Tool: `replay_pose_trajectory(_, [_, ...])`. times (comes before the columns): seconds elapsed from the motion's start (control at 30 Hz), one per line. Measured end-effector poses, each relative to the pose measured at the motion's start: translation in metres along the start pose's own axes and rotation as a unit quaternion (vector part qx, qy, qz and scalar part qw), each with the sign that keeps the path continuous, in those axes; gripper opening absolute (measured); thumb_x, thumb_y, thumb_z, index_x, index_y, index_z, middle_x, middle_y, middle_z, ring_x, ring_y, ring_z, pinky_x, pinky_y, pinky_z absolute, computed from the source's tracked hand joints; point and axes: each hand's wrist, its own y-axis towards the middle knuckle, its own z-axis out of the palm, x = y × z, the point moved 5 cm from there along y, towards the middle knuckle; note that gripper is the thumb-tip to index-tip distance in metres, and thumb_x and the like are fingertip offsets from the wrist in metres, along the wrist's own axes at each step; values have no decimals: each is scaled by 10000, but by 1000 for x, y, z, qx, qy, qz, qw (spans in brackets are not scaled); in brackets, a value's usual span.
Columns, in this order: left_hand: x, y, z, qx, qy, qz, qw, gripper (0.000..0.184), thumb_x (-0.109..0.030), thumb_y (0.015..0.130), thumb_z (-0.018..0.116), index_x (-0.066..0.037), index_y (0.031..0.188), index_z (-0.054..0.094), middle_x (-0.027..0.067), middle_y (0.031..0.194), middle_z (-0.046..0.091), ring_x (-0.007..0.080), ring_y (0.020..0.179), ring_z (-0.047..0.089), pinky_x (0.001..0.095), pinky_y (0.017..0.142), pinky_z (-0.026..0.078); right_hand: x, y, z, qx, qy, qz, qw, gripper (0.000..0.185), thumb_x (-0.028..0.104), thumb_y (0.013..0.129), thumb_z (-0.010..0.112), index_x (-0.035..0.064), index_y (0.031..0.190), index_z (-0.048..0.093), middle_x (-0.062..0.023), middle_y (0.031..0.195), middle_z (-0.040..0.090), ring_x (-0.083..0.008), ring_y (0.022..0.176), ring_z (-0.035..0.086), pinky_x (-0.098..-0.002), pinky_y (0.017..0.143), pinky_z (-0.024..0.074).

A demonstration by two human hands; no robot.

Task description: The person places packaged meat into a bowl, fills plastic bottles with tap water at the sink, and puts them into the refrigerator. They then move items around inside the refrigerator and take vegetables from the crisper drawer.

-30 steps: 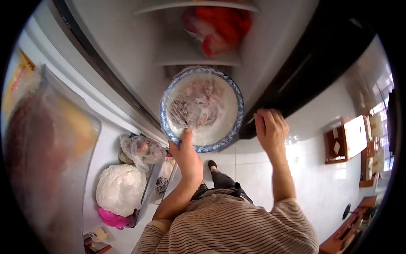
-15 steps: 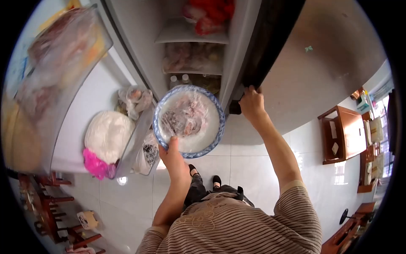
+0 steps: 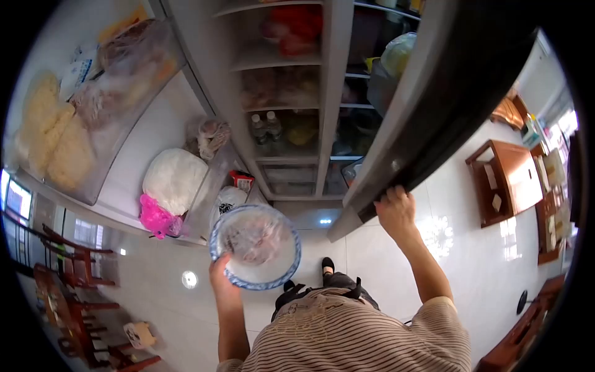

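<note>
My left hand (image 3: 224, 277) grips the rim of a white bowl (image 3: 273, 257) with a blue patterned edge, thumb on the near left side. In the bowl lies pinkish food in clear plastic (image 3: 255, 239). My right hand (image 3: 395, 206) has its fingers curled over the edge of the dark right refrigerator door (image 3: 427, 133), which stands partly open. Behind the bowl, the left compartment (image 3: 277, 60) shows red bags, packed food and two small bottles (image 3: 273, 124). The right compartment (image 3: 359, 105) shows shelves with bags and containers.
The open left door (image 3: 139, 124) holds bagged food, a large white bag (image 3: 175, 181) and a pink bag (image 3: 160, 216). Wooden chairs (image 3: 80, 254) stand at the lower left. A wooden cabinet (image 3: 505, 181) is at the right, and my feet are on the tiled floor (image 3: 372, 266).
The bowl in my left hand has moved away from the shelves, down and left. My right hand has taken hold of the right door, which has swung open, and the right compartment now shows.
</note>
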Motion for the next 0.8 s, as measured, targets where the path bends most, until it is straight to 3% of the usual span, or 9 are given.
replay_pose_trajectory(0.1, [-46,9,-44,37,20,0,999,440,-172,736,565,69,1103,533,160,1065,583,274,998,571,380,879,455,-7,-46,-30,-59,27,39,997,70,131,598,639,79,605,593,-50,745,547,-233,851,490,-363,699,410])
replay_pose_trajectory(0.23, [-132,23,-113,54,100,56,992,544,-243,759,547,43,1215,468,183,1170,542,309,1053,540,397,935,420,-28,-126,-45,-80,20,142,986,62,48,632,589,35,692,601,-112,855,593,-312,1008,515,-396,761,436])
replay_pose_trajectory(0.3, [-169,29,-125,12,128,64,990,539,-241,749,553,42,1201,481,174,1155,551,307,1034,545,392,923,424,-40,-163,-50,-78,10,173,982,206,71,714,549,2,900,602,-168,1006,569,-356,1069,484,-448,892,408])
replay_pose_trajectory(0.37, [-196,35,-119,-15,148,102,984,519,-233,742,555,42,1178,500,164,1136,561,308,1014,551,389,915,426,-53,-197,-51,-46,-19,225,973,298,91,754,518,-3,1033,567,-194,1109,528,-366,1109,459,-446,918,391])
replay_pose_trajectory(0.47, [-212,75,-135,26,162,92,982,492,-217,730,555,46,1145,523,159,1110,569,311,996,554,380,909,427,-65,-236,-63,-103,-91,280,950,368,101,789,506,-22,1135,510,-196,1257,437,-371,1161,430,-431,953,366])
replay_pose_trajectory(0.57, [-213,92,-136,68,164,48,983,471,-201,729,548,48,1128,533,160,1104,566,298,1002,545,364,912,421,-78,-269,-54,-189,72,472,858,456,74,778,522,-33,1211,431,-184,1244,446,-363,1140,445,-409,951,368])
replay_pose_trajectory(0.6, [-213,93,-139,65,169,53,982,470,-201,726,548,47,1124,535,160,1104,566,294,1000,545,362,911,420,-79,-272,-52,-161,104,534,823,566,43,748,534,-21,1275,338,-194,1218,456,-343,1119,464,-391,938,377])
replay_pose_trajectory(0.7, [-210,92,-129,57,168,75,981,467,-201,713,553,45,1109,542,163,1098,564,284,987,548,356,909,420,-116,-303,-19,-268,173,555,768,621,101,733,555,1,1293,306,-215,1190,460,-338,1094,477,-388,931,382])
replay_pose_trajectory(0.8, [-204,63,-103,47,159,104,981,474,-199,697,559,46,1103,539,171,1084,564,282,968,558,351,900,428,-140,-315,-20,-242,142,632,723,739,243,707,576,23,1323,231,-232,1213,450,-366,1129,460,-395,962,353])
